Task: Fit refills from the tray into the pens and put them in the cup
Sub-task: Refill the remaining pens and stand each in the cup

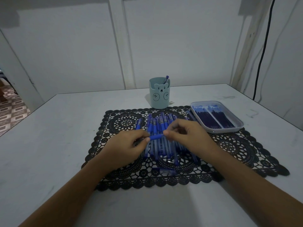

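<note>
white table (49, 145) fills the frame, with one black lace mat (126, 122) at its middle. over the mat, both hands hold one blue pen (156, 137) crosswise. the left hand (126, 145) pinches its left end with curled fingers, and the right hand (185, 133) pinches its right end between thumb and forefinger. beneath lies a pile of pens (161, 123), too overlapped to count. one bear-faced cup (159, 95) stands at the mat's far edge with one pen (166, 78) in it. one tray (216, 131), at right, overlaps the mat's corner and holds two bundles of refills (213, 118). bare tabletop spreads wide at left and bottom; the table's far edge runs just behind the cup.
</note>
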The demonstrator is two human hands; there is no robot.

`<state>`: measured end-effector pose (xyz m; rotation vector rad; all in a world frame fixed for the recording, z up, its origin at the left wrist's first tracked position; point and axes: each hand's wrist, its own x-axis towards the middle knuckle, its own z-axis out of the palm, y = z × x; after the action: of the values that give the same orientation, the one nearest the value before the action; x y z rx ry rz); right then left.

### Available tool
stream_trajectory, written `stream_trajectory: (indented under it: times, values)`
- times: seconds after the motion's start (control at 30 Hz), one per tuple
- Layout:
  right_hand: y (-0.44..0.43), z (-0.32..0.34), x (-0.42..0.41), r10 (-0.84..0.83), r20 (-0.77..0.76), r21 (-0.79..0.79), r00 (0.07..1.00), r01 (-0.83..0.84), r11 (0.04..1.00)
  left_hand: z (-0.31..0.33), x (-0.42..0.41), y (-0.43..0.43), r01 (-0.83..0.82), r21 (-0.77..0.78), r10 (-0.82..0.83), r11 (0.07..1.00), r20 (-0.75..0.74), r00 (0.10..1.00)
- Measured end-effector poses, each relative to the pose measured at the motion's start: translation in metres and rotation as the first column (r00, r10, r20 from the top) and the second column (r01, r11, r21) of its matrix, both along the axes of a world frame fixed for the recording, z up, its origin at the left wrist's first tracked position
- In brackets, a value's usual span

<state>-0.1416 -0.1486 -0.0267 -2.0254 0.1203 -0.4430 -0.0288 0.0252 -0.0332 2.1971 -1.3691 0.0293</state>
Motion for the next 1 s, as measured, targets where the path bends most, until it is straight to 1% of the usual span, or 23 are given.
stream_trajectory:
  times: [0.07,0.2,0.23,0.37,0.43,0.5,0.57,0.63,0.67,0.73,0.87,1.0]
  values:
    - [0.001,0.001,-0.001,0.006,-0.009,0.015,1.0,-0.006,1.0,-0.001,0.002,0.0,0.0,-0.01,0.0,1.0,-0.011,1.0]
    - [0.001,0.006,-0.004,0.006,-0.014,0.124,1.0,-0.005,0.992,-0.001,0.004,0.001,0.004,-0.036,-0.005,0.999,-0.033,0.999]
    - [0.0,0.007,-0.005,0.008,-0.008,0.118,1.0,-0.007,0.993,-0.001,0.004,0.001,0.007,-0.04,-0.008,0.999,-0.036,0.999]
    - [-0.004,0.007,-0.003,-0.086,0.029,-0.069,0.996,0.088,0.994,-0.002,0.008,0.003,-0.022,-0.081,0.017,0.997,-0.061,0.998]
    - [-0.005,0.01,-0.007,-0.074,0.029,-0.155,0.997,0.078,0.985,-0.003,0.011,0.004,-0.05,-0.11,0.045,0.993,-0.055,0.997]
    - [-0.006,0.014,-0.011,0.028,-0.044,-0.317,0.999,-0.041,0.948,-0.003,0.013,0.005,-0.084,-0.128,0.077,0.988,-0.054,0.996]
    - [-0.004,0.015,-0.013,0.114,-0.181,-0.485,0.977,-0.189,0.854,-0.003,0.014,0.005,-0.111,-0.121,0.105,0.986,-0.054,0.993]
    - [-0.002,0.012,-0.013,0.122,-0.279,-0.599,0.953,-0.272,0.753,-0.003,0.015,0.005,-0.119,-0.112,0.115,0.987,-0.047,0.992]
    - [0.0,0.011,-0.013,0.109,-0.305,-0.633,0.946,-0.287,0.719,-0.004,0.015,0.006,-0.12,-0.109,0.116,0.987,-0.045,0.992]
    - [0.004,0.01,-0.014,0.094,-0.327,-0.666,0.94,-0.3,0.683,-0.004,0.015,0.006,-0.119,-0.1,0.115,0.988,-0.045,0.992]
    - [0.007,0.01,-0.016,0.091,-0.345,-0.692,0.934,-0.319,0.648,-0.004,0.014,0.005,-0.111,-0.092,0.107,0.99,-0.046,0.993]
    - [0.009,0.009,-0.015,0.104,-0.36,-0.692,0.927,-0.34,0.637,-0.004,0.014,0.004,-0.11,-0.067,0.107,0.992,-0.046,0.993]
